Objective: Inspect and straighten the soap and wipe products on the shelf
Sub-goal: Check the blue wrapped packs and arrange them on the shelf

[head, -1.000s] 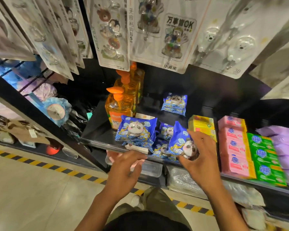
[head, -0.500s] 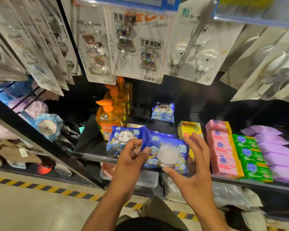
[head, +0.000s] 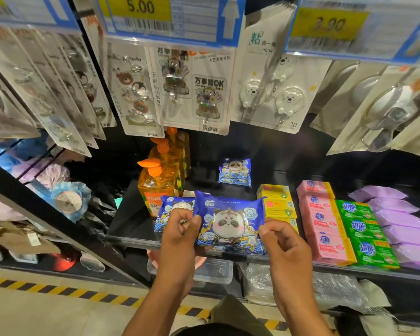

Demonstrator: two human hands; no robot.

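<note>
Both hands are on one panda wipe pack [head: 230, 221]. The left hand [head: 180, 236] pinches its left edge, thumb on the front and fingers curled behind. The right hand [head: 286, 248] pinches the right edge between thumb and curled fingers. The pack is level, print facing out, at the front lip of the shelf [head: 127, 214]. Can't tell whether its lower edge rests on the shelf or hangs just above it.

A second wipe pack [head: 175, 204] sits just behind and to the left, partly covered by the left hand. A rear wipe stack [head: 234, 170] stands well back, with bare shelf between it and the front packs.

- **Left:** orange soap bottles [head: 155, 185] stand in single file, pumps upright.
- **Right:** yellow soap boxes [head: 277, 202], pink soap boxes [head: 323, 219], green soap boxes [head: 364, 229] and purple packs [head: 398, 221] lie in front-to-back rows that look squared.

Read on progress: roughly midway. The soap lanes look done or never needed work. The wipe lane is the open item:
- the held pack needs setting down flush;
- the neighbour may need squaring;
- the rear stack likely wants pulling forward.
</note>
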